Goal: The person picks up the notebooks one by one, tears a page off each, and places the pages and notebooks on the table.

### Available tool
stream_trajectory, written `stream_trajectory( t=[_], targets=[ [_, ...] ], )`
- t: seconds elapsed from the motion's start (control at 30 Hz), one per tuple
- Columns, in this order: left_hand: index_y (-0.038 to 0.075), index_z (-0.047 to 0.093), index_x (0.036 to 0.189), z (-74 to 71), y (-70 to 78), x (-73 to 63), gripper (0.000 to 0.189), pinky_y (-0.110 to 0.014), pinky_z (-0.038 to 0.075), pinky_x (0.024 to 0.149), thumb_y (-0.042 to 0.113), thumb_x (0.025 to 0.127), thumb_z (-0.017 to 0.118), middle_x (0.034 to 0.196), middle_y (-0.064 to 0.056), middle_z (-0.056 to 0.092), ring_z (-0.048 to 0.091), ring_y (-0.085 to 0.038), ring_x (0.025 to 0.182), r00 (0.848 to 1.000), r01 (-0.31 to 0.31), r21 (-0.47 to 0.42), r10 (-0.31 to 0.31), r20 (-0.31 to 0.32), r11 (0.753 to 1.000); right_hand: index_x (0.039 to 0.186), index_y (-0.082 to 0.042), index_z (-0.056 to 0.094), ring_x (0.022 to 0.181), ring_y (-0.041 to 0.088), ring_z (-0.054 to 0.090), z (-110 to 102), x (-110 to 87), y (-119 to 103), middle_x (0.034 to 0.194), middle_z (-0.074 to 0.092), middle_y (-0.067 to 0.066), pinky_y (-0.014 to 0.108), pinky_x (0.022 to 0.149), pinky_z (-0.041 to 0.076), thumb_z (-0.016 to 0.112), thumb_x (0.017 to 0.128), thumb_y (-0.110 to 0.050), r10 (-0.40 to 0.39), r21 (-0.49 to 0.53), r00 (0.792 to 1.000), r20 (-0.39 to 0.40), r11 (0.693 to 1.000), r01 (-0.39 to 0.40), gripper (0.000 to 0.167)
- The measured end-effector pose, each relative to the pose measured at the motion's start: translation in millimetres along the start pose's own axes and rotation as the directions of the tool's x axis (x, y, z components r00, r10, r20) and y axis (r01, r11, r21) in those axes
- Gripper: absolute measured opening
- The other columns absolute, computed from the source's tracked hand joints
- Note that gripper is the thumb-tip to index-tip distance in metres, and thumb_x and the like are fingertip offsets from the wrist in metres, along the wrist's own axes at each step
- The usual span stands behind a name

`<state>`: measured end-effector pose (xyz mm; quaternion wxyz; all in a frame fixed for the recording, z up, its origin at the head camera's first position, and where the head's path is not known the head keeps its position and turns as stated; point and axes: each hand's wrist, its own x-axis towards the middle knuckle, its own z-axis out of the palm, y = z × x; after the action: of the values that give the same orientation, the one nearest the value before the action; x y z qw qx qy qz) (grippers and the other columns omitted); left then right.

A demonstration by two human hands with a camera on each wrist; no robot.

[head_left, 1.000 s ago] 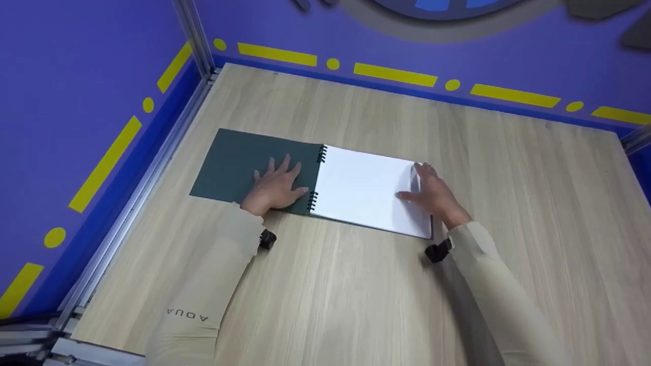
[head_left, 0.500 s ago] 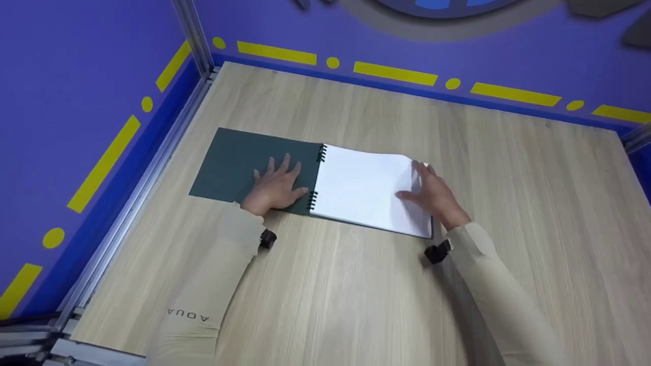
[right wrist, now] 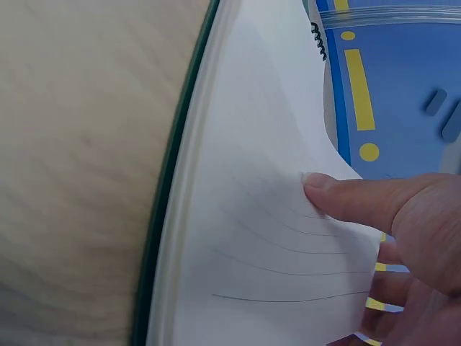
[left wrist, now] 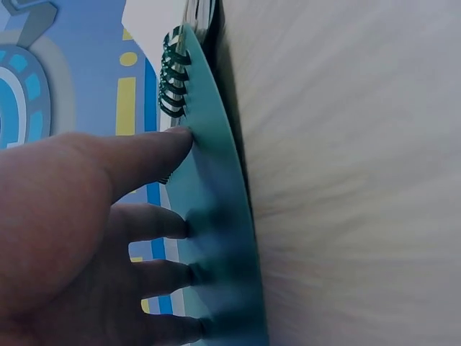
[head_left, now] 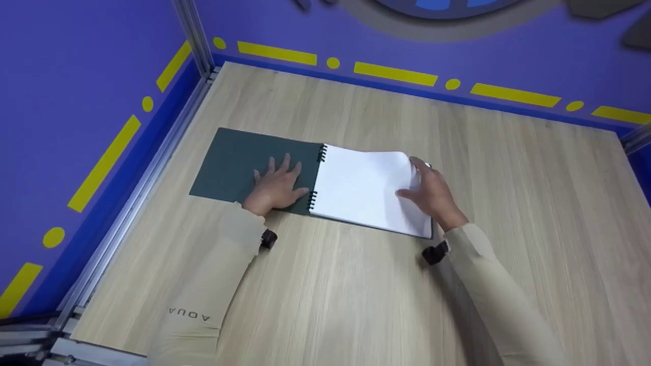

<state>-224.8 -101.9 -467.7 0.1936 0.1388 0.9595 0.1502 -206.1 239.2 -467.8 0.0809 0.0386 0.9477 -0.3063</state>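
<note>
One ring-bound notebook (head_left: 311,175), open on pale wood-grain tabletop (head_left: 346,295); white paper sheets (head_left: 361,185) inside dark green covers (head_left: 231,160). Left hand (head_left: 274,189) flat, fingers spread on left cover. Right hand (head_left: 435,194) pinches bowed-up paper, right edge.

Head view from above, facing forward-down, wrist views low and close, all sharing the notebook (head_left: 335,180)

lettering (head_left: 189,314): "AQUA" | dark print | on: forearm of beige left sleeve (head_left: 203,277)
</note>
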Motion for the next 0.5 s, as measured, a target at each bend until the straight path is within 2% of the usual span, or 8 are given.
stream_trajectory(
  t=[0.27, 0.5],
  targets=[
    [0.015, 0.02, 0.156, -1.0, 2.8, -0.4, 0.071, -0.075, 0.012, 0.108, 0.047, 0.099, 0.047, 0.164, -0.015, 0.004, 0.001, -0.046, 0.148, 1.0, 0.012, 0.023, -0.012, 0.002, 1.0, 0.145, -0.008, 0.037, 0.132, 0.032, 0.044, -1.5, -2.8, 0.4, 0.145, 0.046, 0.016, 0.051, 0.107, 0.037, 0.076, 0.085, -0.022, -0.029, 0.081, 0.996, -0.09, 0.996, 0.037, 0.073],
    [0.015, 0.02, 0.156, -0.4, 3.6, -1.2, 0.071, -0.074, 0.011, 0.109, 0.047, 0.099, 0.048, 0.164, -0.015, 0.003, 0.0, -0.046, 0.148, 1.0, 0.02, 0.021, -0.02, -0.003, 1.0, 0.145, -0.008, 0.035, 0.128, 0.033, 0.047, -3.5, -1.1, 1.7, 0.141, 0.046, 0.02, 0.05, 0.107, 0.038, 0.071, 0.088, -0.029, 0.031, 0.184, 0.991, -0.129, 0.983, -0.007, 0.07]
  ],
)
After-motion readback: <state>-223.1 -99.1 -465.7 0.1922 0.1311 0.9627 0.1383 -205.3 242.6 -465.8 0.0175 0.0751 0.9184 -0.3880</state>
